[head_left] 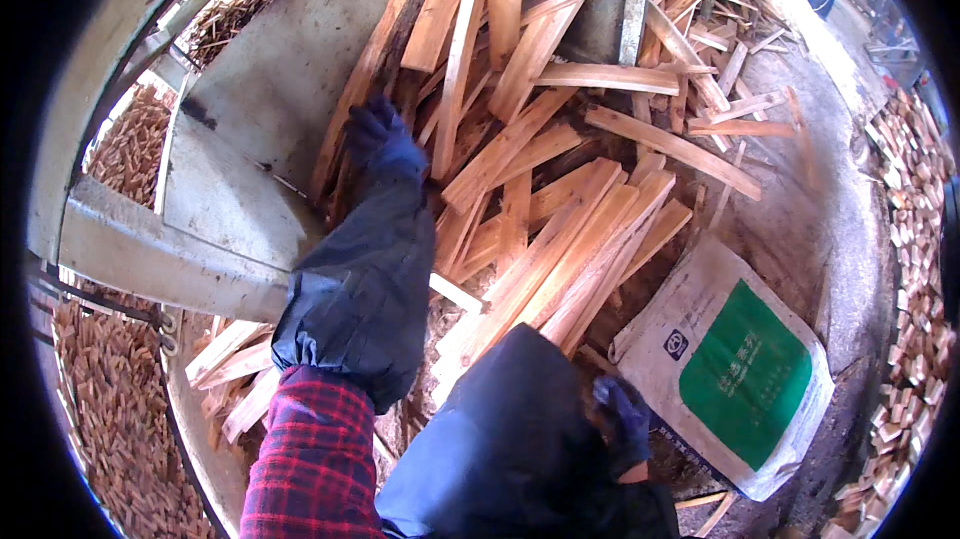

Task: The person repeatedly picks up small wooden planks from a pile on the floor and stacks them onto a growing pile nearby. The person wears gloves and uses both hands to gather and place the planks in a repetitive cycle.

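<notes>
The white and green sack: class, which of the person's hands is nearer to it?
Right. The right hand, gloved, is beside the white and green sack's left edge. The left hand, gloved, reaches up into the pile of wood strips, far from it.

Rough, matt wood slats are lying piled; the woven plastic sack is showing a slight sheen
</notes>
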### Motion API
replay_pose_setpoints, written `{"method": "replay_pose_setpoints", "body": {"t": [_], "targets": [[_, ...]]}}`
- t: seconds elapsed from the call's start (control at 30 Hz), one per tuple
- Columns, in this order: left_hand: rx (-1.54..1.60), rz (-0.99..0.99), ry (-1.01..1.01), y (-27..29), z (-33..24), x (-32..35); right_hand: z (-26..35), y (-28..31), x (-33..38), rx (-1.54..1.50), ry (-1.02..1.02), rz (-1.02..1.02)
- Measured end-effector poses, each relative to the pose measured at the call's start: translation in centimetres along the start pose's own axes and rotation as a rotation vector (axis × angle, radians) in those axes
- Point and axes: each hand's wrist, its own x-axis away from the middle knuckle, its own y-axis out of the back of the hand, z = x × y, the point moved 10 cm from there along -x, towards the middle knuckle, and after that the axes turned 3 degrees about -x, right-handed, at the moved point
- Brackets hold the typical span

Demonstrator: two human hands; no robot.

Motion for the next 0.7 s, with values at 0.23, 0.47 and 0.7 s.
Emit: {"method": "replay_pose_setpoints", "body": {"t": [0.23, 0.47, 0.7], "targets": [[0.137, 0.154, -0.139, -2.0, -0.2, 0.6, 0.1, 0.4, -0.1, 0.022, 0.064, 0.004], [0.189, 0.450, -0.044, -4.9, 3.5, -2.4, -0.2, 3.2, -0.6, -0.031, 0.054, -0.064], [0.373, 0.544, -0.032, -6.2, 4.8, -2.3, 0.7, 2.3, 0.0, -0.085, 0.131, 0.024]]}}
